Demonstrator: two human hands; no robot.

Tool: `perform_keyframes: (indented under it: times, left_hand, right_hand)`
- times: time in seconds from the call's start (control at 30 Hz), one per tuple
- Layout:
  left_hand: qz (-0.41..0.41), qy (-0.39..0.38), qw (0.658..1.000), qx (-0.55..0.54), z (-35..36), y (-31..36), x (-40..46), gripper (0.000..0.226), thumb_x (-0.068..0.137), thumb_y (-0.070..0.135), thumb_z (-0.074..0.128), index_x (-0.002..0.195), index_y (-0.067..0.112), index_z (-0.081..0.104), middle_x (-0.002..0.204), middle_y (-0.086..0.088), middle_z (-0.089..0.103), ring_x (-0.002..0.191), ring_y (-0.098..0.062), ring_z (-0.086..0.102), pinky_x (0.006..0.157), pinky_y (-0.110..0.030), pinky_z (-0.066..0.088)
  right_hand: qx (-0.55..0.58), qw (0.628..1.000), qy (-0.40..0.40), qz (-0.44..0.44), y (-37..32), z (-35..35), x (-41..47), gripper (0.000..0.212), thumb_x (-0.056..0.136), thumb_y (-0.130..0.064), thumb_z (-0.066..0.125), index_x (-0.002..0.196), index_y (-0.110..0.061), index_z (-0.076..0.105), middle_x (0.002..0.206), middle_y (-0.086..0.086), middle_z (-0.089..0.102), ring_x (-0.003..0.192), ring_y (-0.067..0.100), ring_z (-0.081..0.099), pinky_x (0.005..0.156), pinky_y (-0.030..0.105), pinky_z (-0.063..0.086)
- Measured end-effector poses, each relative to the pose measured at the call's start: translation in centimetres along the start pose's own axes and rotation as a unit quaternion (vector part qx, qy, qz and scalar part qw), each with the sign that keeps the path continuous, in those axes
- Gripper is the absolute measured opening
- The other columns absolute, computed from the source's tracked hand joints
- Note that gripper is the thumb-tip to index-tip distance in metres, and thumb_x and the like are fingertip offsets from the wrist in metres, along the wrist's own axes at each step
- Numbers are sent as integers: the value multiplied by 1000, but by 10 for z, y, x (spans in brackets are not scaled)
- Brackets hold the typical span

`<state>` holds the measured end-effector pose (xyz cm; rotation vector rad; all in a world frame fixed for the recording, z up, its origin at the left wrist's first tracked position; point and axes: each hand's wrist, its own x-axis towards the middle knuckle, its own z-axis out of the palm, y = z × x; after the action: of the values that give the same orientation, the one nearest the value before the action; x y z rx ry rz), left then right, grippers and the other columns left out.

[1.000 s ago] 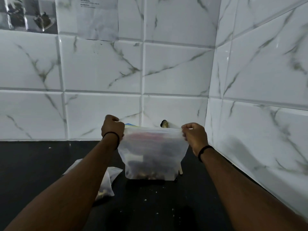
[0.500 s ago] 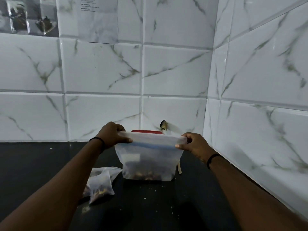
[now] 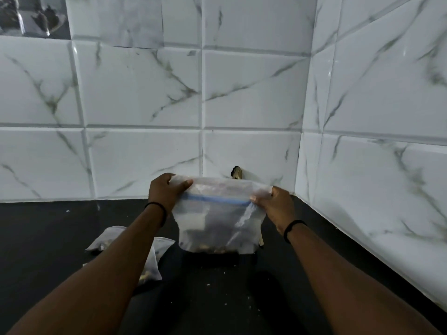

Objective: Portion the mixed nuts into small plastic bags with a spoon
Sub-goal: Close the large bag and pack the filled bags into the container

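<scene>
A frosted plastic zip bag (image 3: pixel 217 223) with a blue seal strip stands on the black counter (image 3: pixel 48 228), nuts showing at its bottom. My left hand (image 3: pixel 164 192) pinches the bag's top left corner and my right hand (image 3: pixel 273 205) pinches its top right end at the seal. Two small filled bags (image 3: pixel 152 262) lie on the counter to the left, partly hidden by my left forearm. No spoon is clearly visible; a pale stick-like end (image 3: pixel 261 241) shows behind the bag's right edge.
White marble-look tiled walls (image 3: pixel 145 105) close the counter at the back and on the right, forming a corner. A small dark hole (image 3: pixel 237 172) marks the back wall just above the bag. Crumbs are scattered on the counter in front.
The bag's top was lowered and folded over, hiding the red lid seen behind it. My hands shifted along the seal strip, and the camera view tilted slightly.
</scene>
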<state>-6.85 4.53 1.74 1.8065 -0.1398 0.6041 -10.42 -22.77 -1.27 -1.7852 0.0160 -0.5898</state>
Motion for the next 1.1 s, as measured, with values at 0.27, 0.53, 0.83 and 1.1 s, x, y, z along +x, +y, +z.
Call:
perform_keyframes:
  times: [0.27, 0.53, 0.83, 1.1]
  left_hand:
    - [13, 13, 999, 28, 12, 1, 7, 29, 81, 31, 76, 95, 10, 62, 92, -3, 63, 85, -19, 58, 74, -31, 47]
    - [-30, 5, 997, 78, 2, -35, -37, 13, 88, 29, 67, 95, 20, 60, 95, 5, 63, 94, -18, 59, 72, -26, 46]
    - [-34, -42, 941, 333, -7, -23, -48, 17, 89, 25, 51, 98, 32, 63, 107, 0, 65, 103, -29, 57, 96, -41, 40]
    - [180, -220, 876, 389, 2, 5, -52, 29, 91, 50, 53, 113, 32, 63, 112, 6, 65, 99, -14, 60, 89, -33, 47]
  right_hand:
    - [20, 1000, 4, -20, -6, -7, 2, 19, 79, -8, 80, 96, -9, 72, 90, 4, 73, 82, 16, 69, 72, 24, 57]
    - [-5, 997, -72, 39, 17, -16, -31, 4, 89, -10, 69, 89, -7, 66, 81, 4, 66, 69, 10, 60, 55, 15, 47]
    - [-386, 913, -92, -95, 15, -15, -39, 23, 73, -54, 54, 73, -35, 67, 90, -14, 69, 89, 10, 63, 81, 37, 53]
    - [-537, 774, -260, -213, -13, 6, -45, 51, 80, -65, 61, 124, -38, 60, 119, -15, 66, 108, 10, 59, 94, 36, 40]
